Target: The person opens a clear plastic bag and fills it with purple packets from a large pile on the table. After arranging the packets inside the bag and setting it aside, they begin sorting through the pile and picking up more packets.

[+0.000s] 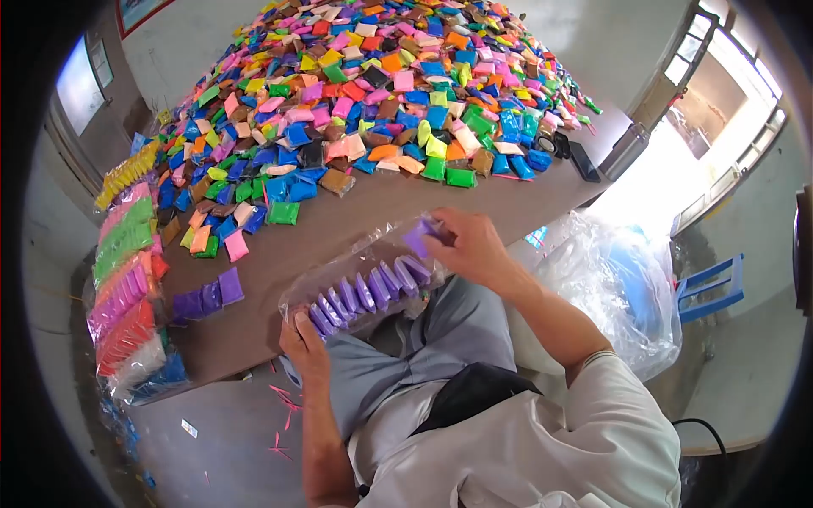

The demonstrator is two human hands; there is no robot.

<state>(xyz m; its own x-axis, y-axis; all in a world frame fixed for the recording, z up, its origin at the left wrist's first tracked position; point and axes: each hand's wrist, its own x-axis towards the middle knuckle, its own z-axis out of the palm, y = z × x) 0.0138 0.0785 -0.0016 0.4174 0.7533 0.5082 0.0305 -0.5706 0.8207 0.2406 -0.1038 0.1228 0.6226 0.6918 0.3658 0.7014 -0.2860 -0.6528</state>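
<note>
A clear plastic bag [366,264] lies over my lap at the table's edge, with a row of purple packets [366,292] standing side by side in it. My left hand [304,343] is closed on the bag's left end, beside the first packet. At the right end, my right hand [464,244] pinches one more purple packet [418,236] between thumb and fingers, above the end of the row. Whether that packet is inside the bag I cannot make out. To the left, a few loose purple packets [209,298] rest in a short row on the table.
A large heap of multicoloured packets [373,93] covers the back of the brown table [339,227]. Filled bags sorted by colour [127,288] line its left edge. A phone [584,162] and a flask [624,151] are at the right. A big clear plastic sack [605,288] stands beside my right arm.
</note>
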